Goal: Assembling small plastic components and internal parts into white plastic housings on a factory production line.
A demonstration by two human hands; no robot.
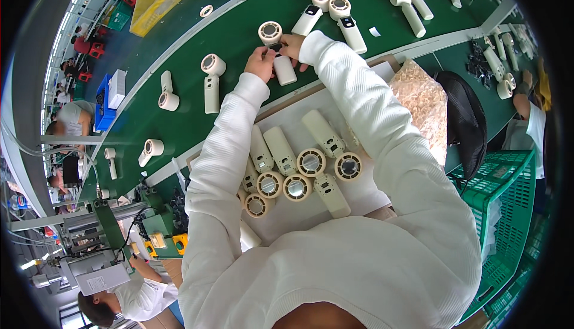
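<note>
On the green bench [245, 36], just past the worker's cuffs, sits a cream handheld fan [286, 72], its long axis running away from the body, round head farthest and slightly left. I'd guess it's light, stiff, a bit slippery; best held by the handle. Left hand [260, 64] and right hand [293, 48] grip it near the dark panel [275, 47].

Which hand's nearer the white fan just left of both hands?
Left. The left hand is just right of that white fan; the right hand is farther right, beyond the left one.
</note>
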